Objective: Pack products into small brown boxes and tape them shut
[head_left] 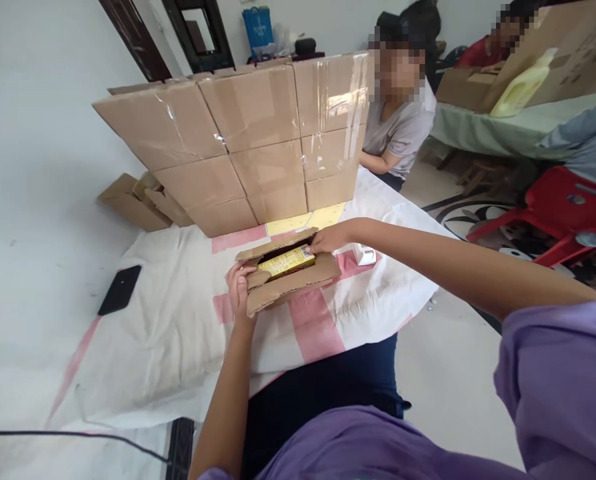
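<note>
An opened cardboard box (293,289) lies in front of me on the cloth-covered table, its flaps spread apart. Inside its opening shows a small yellow printed carton (287,262). My left hand (239,283) is closed around the box's left end, fingers over the edge of the cardboard. At the carton's right end, my right hand (331,239) reaches into the opening with its fingers gripping that end. The lower part of the carton is hidden by the box walls. Just right of the box sits a white object (363,254), partly behind my right forearm.
A tall stack of taped cardboard boxes (268,153) stands at the table's back. A black phone-like slab (120,290) lies on the left. Smaller boxes (133,203) sit beside the stack. Another person (403,133) is behind it; a red chair (568,207) stands to the right.
</note>
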Motion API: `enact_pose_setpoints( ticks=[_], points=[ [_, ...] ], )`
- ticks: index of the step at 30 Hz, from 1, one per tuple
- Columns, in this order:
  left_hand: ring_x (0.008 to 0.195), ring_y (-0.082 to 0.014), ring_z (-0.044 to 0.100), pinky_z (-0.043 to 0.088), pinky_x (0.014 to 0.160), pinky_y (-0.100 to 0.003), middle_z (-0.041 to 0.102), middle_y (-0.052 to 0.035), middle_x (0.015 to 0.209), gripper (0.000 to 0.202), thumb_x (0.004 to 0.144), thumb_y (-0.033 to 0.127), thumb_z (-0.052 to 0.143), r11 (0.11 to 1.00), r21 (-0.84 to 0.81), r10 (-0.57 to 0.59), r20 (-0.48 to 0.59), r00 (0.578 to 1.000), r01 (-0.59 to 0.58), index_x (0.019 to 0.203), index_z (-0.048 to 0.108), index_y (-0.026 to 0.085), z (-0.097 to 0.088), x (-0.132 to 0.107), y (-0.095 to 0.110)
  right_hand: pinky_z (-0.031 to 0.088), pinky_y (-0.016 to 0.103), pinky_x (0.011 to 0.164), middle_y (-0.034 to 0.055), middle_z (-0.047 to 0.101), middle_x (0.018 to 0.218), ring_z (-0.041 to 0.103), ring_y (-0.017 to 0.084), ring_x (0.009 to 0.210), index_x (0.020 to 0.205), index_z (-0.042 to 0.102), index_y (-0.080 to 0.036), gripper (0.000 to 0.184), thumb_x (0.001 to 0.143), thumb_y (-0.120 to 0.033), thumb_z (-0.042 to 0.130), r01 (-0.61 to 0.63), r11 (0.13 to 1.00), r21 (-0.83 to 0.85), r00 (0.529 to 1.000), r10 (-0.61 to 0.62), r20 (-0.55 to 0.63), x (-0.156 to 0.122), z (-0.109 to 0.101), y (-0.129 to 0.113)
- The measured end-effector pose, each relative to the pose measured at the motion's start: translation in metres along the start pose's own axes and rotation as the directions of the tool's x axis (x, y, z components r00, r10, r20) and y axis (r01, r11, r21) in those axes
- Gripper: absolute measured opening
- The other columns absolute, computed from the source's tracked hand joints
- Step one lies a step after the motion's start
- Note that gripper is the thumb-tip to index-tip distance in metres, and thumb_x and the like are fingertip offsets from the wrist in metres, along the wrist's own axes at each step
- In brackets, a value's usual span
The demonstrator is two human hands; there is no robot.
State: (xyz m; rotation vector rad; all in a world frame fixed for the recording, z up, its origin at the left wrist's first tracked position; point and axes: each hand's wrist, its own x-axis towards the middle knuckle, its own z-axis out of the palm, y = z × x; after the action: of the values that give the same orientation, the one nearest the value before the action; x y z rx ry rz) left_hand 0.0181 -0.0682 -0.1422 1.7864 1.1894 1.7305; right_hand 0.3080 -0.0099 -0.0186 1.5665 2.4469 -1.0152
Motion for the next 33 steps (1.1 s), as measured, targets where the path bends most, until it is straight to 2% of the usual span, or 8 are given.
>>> enact_pose_setpoints(
  ticks=[4, 7, 11, 14, 19, 23, 27, 33],
  points=[
    [0.128, -0.0237, 0.051, 0.034, 0.114, -0.042, 0.064, -0.0081, 0.121, 0.044, 0.103, 0.043, 0.033, 1.0, -0.009, 0.009, -0.028, 1.0, -0.009, 0.097, 0.071, 0.021, -0.006, -0.001, -0.009, 0.052, 0.035, 0.078, 0.0125, 0.074, 0.106, 0.067, 0.024, 0.085, 0.097, 0.077, -0.015, 0.065, 0.084, -0.075, 0.056, -0.041, 0.961, 0.272, 0.988, -0.002, 0.156, -0.017, -0.004, 0.0],
    [0.128, -0.0241, 0.05, 0.035, 0.113, -0.043, 0.064, -0.0081, 0.123, 0.045, 0.103, 0.045, 0.033, 1.0, 0.009, 0.011, -0.002, 1.0, -0.011, 0.097, 0.071, 0.021, -0.009, -0.004, -0.012, 0.052, 0.034, 0.079, 0.013, 0.071, 0.113, 0.065, 0.022, 0.09, 0.098, 0.079, -0.017, 0.072, 0.09, -0.077, 0.041, 0.027, 0.925, 0.38, 0.984, -0.092, 0.153, -0.033, -0.004, 0.004],
    [0.13, -0.0245, 0.05, 0.036, 0.113, -0.043, 0.064, -0.0082, 0.127, 0.043, 0.104, 0.044, 0.035, 1.0, -0.008, 0.012, 0.037, 0.999, -0.012, 0.099, 0.071, 0.021, -0.011, -0.002, -0.006, 0.047, 0.032, 0.087, 0.0094, 0.065, 0.11, 0.06, 0.022, 0.098, 0.101, 0.081, -0.022, 0.053, 0.094, -0.063, 0.047, 0.17, 0.978, 0.124, 0.984, -0.161, -0.08, -0.048, -0.01, 0.005],
    [0.128, -0.025, 0.052, 0.037, 0.113, -0.045, 0.064, -0.008, 0.129, 0.039, 0.104, 0.041, 0.036, 0.999, -0.011, 0.04, 0.087, 0.995, -0.04, 0.1, 0.07, 0.022, -0.011, 0.003, 0.001, 0.045, 0.032, 0.086, 0.0077, 0.065, 0.099, 0.06, 0.021, 0.091, 0.101, 0.082, -0.022, 0.031, 0.089, -0.041, 0.06, 0.142, 0.981, -0.129, 0.974, -0.162, -0.157, -0.052, -0.019, -0.009],
    [0.122, -0.0252, 0.054, 0.039, 0.108, -0.047, 0.066, -0.0082, 0.127, 0.036, 0.104, 0.036, 0.036, 0.995, 0.005, 0.094, 0.088, 0.992, -0.095, 0.099, 0.069, 0.022, -0.005, 0.006, 0.007, 0.046, 0.033, 0.073, 0.0097, 0.065, 0.104, 0.063, 0.022, 0.079, 0.128, 0.07, -0.03, 0.048, 0.081, -0.022, 0.068, -0.147, 0.883, -0.445, 0.988, 0.115, -0.099, -0.037, -0.015, -0.054],
    [0.118, -0.0257, 0.053, 0.04, 0.105, -0.048, 0.067, -0.0085, 0.12, 0.034, 0.103, 0.033, 0.038, 0.989, 0.051, 0.135, 0.065, 0.989, -0.138, 0.094, 0.07, 0.022, 0.001, 0.002, 0.009, 0.047, 0.04, 0.076, 0.0164, 0.059, 0.118, 0.062, 0.03, 0.096, 0.124, 0.069, -0.028, 0.056, 0.07, -0.018, 0.08, -0.438, 0.675, -0.594, 0.897, 0.371, -0.24, -0.012, 0.011, -0.08],
    [0.109, -0.0265, 0.053, 0.041, 0.099, -0.048, 0.068, -0.009, 0.111, 0.033, 0.101, 0.032, 0.042, 0.974, 0.105, 0.2, 0.025, 0.98, -0.201, 0.086, 0.07, 0.022, 0.008, -0.003, 0.01, 0.045, 0.039, 0.076, 0.0211, 0.055, 0.123, 0.061, 0.031, 0.1, 0.122, 0.068, -0.019, 0.043, 0.079, -0.014, 0.071, -0.438, 0.532, -0.724, 0.899, 0.239, -0.368, 0.0, 0.027, -0.08],
    [0.109, -0.0271, 0.053, 0.042, 0.098, -0.049, 0.071, -0.0087, 0.114, 0.029, 0.099, 0.029, 0.046, 0.97, 0.106, 0.224, -0.029, 0.974, -0.22, 0.087, 0.072, 0.022, 0.017, -0.005, 0.006, 0.041, 0.033, 0.065, 0.019, 0.057, 0.122, 0.066, 0.023, 0.081, 0.101, 0.073, -0.014, 0.033, 0.097, -0.013, 0.041, -0.4, 0.548, -0.735, 0.897, 0.068, -0.437, -0.008, 0.014, -0.057]
  ],
)
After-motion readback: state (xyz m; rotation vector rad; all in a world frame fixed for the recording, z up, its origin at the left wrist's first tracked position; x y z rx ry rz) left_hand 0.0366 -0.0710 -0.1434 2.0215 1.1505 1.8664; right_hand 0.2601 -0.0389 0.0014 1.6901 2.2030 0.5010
